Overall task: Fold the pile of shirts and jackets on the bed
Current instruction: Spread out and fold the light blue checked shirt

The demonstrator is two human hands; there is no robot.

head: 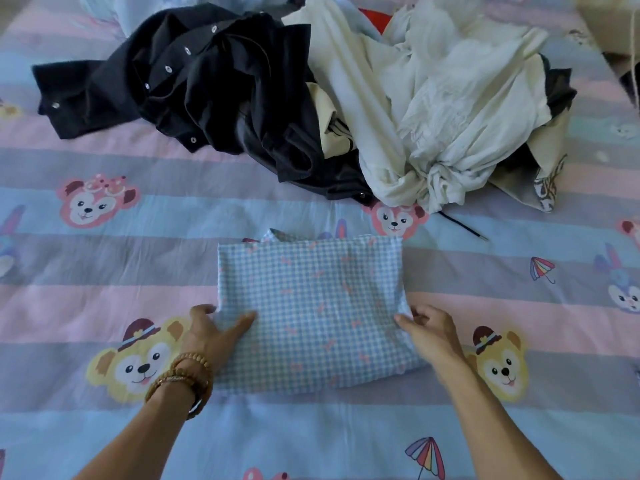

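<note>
Bed (104, 174); both hands' grip on folded checked shirt (311, 306) (pile (311, 98) behind)

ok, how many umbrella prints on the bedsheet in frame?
2. One umbrella print sits right of the folded checked shirt; another umbrella print sits near the bottom edge, beside the right forearm. More may be hidden under the clothes pile.

Bare bed (114, 271) is lying open left and right of the folded checked shirt (311, 306), and in a strip just beyond it. Farther back the heap is blocking the way: a dark jacket (207, 84) sprawling left, white shirts (443, 109) piling right.
</note>
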